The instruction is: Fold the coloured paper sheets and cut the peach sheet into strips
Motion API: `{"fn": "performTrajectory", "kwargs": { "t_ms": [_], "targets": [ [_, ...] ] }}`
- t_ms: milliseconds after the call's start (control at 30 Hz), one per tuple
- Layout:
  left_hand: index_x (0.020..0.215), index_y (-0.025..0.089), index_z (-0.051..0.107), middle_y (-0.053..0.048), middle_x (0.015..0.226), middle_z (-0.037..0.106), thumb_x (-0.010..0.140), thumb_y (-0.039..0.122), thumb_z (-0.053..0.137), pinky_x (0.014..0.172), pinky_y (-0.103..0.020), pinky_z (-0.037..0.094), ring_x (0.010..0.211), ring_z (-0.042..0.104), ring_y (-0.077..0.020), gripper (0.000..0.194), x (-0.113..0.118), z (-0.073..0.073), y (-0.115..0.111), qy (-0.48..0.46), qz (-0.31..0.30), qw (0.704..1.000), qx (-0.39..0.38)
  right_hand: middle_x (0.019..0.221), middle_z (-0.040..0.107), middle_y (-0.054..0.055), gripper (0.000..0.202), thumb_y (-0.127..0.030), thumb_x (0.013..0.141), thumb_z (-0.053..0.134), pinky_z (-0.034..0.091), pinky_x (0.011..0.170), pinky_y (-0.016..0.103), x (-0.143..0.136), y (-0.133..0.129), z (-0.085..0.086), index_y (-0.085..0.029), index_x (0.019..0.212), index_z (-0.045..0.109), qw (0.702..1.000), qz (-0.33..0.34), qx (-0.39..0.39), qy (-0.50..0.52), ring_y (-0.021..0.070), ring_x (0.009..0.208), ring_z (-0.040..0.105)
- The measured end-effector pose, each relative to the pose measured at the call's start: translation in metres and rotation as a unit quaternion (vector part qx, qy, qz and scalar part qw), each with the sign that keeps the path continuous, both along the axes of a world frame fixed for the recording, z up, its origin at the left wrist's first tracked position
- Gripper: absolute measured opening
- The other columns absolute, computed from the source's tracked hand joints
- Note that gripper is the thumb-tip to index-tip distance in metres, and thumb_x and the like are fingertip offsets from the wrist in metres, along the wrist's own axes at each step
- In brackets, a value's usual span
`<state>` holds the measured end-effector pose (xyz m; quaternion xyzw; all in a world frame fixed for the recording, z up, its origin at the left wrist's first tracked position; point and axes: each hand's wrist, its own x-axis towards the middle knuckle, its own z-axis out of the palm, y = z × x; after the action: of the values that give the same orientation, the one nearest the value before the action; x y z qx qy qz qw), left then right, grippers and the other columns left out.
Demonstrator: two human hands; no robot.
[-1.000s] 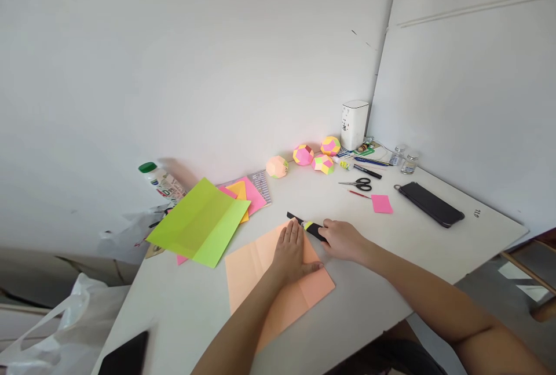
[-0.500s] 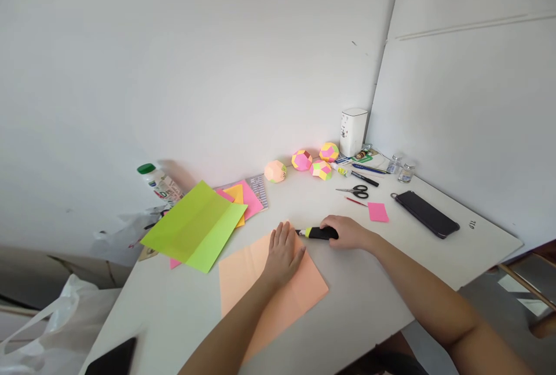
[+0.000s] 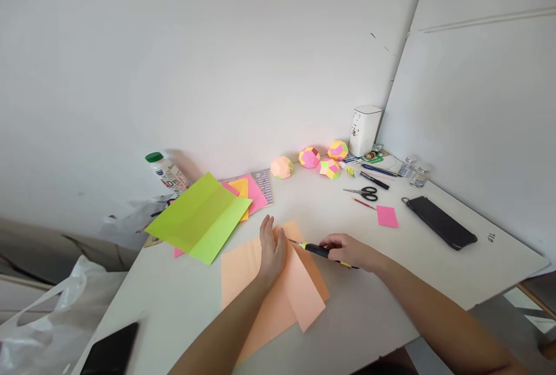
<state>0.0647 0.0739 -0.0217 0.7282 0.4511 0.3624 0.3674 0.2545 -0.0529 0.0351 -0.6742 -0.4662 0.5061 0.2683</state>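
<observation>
A peach-coloured paper sheet (image 3: 254,305) lies on the table, its right part lifted as a flap (image 3: 306,294) along a crease. My left hand (image 3: 273,253) stands on its edge upon the sheet beside the flap, fingers stretched out and thumb raised. In my right hand (image 3: 347,249) is a black and yellow-green utility knife (image 3: 316,249), with the fingers wrapped round its handle. Its blade points left and reaches the upper end of the crease. The exact contact between blade and paper is too small to tell.
Left of the sheet lies creased green paper (image 3: 204,218) over pink and yellow sheets. Several faceted paper balls (image 3: 310,157) sit along the wall. Scissors (image 3: 367,193), a pink paper square (image 3: 387,216) and a black case (image 3: 441,221) are at right. A dark phone (image 3: 112,349) lies front left.
The sheet's right part has risen into a flap. My left hand has turned from lying flat onto its edge. The knife has tilted, its tip now at the crease. The view has shifted slightly.
</observation>
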Motion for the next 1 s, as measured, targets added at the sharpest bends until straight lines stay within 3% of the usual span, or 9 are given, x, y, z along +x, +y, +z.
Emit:
{"fn": "performTrajectory", "kwargs": {
  "t_ms": [167,300,367,533,700,833,1000],
  "targets": [
    [0.134,0.02,0.035,-0.011,0.145,0.031,0.097,0.041,0.027,0.111,-0.037,0.032,0.137,0.029,-0.0206,0.043,0.001,0.003,0.004,-0.024,0.025,0.999,-0.032,0.075,0.054,0.0,0.033,-0.026,0.069,0.048,0.038,0.04,0.02,-0.005,0.004,0.007,-0.019,0.099,0.06,0.99,-0.057,-0.046,0.125,0.0102,0.056,0.049],
    [0.131,0.02,0.038,-0.012,0.134,0.042,0.094,0.031,0.032,0.102,-0.039,0.041,0.118,0.049,-0.0209,0.04,0.001,-0.001,0.008,-0.024,0.024,0.998,-0.043,0.079,0.061,0.003,0.028,-0.028,0.07,0.045,0.041,0.037,0.021,-0.016,0.004,0.006,-0.016,0.09,0.06,0.968,-0.077,-0.046,0.236,0.0103,0.051,0.05],
    [0.131,0.021,0.038,-0.011,0.134,0.041,0.091,0.027,0.034,0.1,-0.041,0.043,0.112,0.051,-0.0203,0.041,0.0,-0.003,0.009,-0.025,0.024,0.999,-0.041,0.077,0.062,0.004,0.026,-0.029,0.07,0.044,0.041,0.036,0.021,-0.019,0.004,0.003,-0.016,0.087,0.059,0.962,-0.077,-0.044,0.259,0.0099,0.05,0.05],
    [0.134,0.022,0.033,-0.012,0.143,0.027,0.082,0.019,0.039,0.101,-0.043,0.041,0.121,0.043,-0.0239,0.052,-0.004,-0.006,0.01,-0.031,0.039,0.998,-0.029,0.072,0.06,0.003,0.017,-0.031,0.071,0.049,0.039,0.036,0.02,-0.017,0.004,-0.002,-0.017,0.079,0.054,0.961,-0.09,-0.04,0.26,0.0096,0.05,0.05],
    [0.129,0.021,0.037,-0.01,0.115,0.045,0.072,0.012,0.041,0.081,-0.035,0.05,0.099,0.052,-0.0194,0.058,-0.005,-0.006,0.01,-0.041,0.024,0.999,-0.021,0.055,0.046,-0.007,0.022,-0.03,0.07,0.061,0.036,0.037,0.019,-0.016,0.004,-0.002,-0.019,0.085,0.049,0.962,-0.11,-0.021,0.248,0.0077,0.045,0.043],
    [0.124,0.023,0.04,-0.003,0.091,0.045,0.07,0.01,0.041,0.074,-0.029,0.048,0.085,0.051,-0.0155,0.056,-0.003,-0.003,0.007,-0.073,0.001,0.997,0.016,0.064,0.047,-0.009,0.036,-0.024,0.064,0.068,0.035,0.039,0.018,-0.022,0.003,-0.003,-0.021,0.092,0.045,0.965,-0.117,0.012,0.232,0.0052,0.047,0.042],
    [0.121,0.024,0.04,-0.003,0.092,0.042,0.072,0.012,0.041,0.069,-0.026,0.045,0.084,0.047,-0.0153,0.051,-0.003,0.003,0.002,-0.114,-0.008,0.991,0.07,0.077,0.058,-0.004,0.034,-0.021,0.063,0.069,0.036,0.04,0.02,-0.033,-0.002,-0.002,-0.02,0.084,0.043,0.976,-0.049,0.025,0.209,0.0055,0.049,0.047]
  ]
}}
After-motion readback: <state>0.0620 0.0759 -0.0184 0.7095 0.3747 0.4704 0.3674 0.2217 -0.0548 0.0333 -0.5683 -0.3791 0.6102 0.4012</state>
